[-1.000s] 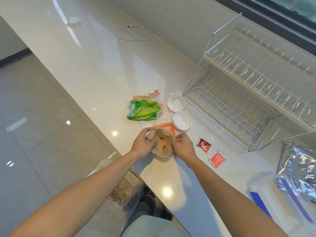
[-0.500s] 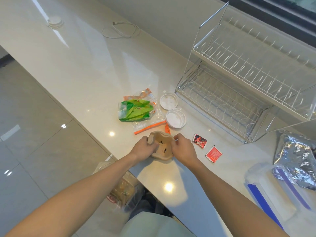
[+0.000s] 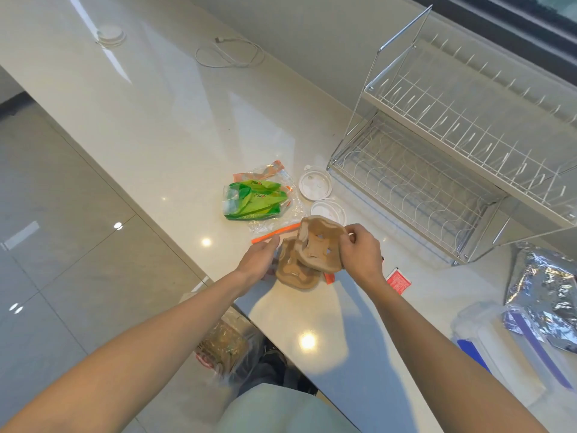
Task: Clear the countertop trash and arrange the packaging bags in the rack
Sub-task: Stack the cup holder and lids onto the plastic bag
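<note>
On the tabletop (image 3: pixel 162 120), left to right. Far back left: a white round disc (image 3: pixel 110 34); to its right, a coiled white cable (image 3: pixel 229 54).

Below the tabletop edge, at my knees: a clear bag (image 3: pixel 226 343) with brown contents, over the floor.

Centre: a green wrapper (image 3: pixel 254 200) lying on clear plastic with orange print, well clear of the rack. An orange strip (image 3: pixel 274 233) lies just in front of it.

My left hand (image 3: pixel 257 259): fingers straight and loose, tips near the orange strip, beside the lower tray (image 3: pixel 293 270); I cannot tell whether it touches the tray. That brown pulp cup tray lies flat on the tabletop.

Upper tray (image 3: pixel 318 245): a second pulp tray, tilted, lifted off the lower one and overlapping its far edge. My right hand (image 3: pixel 360 254) grips its right edge, fingers curled round it.

Behind the trays: two white lids (image 3: pixel 314 184), one nearer the rack, the other partly hidden by the upper tray.

Right of my right wrist: a red sachet (image 3: pixel 398 281), flat on the tabletop.

Rack (image 3: pixel 452 145): two-tier wire, against the back wall.

Far right: a crumpled foil bag (image 3: pixel 546 295), and in front of it a clear bag with blue strip (image 3: pixel 499 348); both lie outside the rack.
</note>
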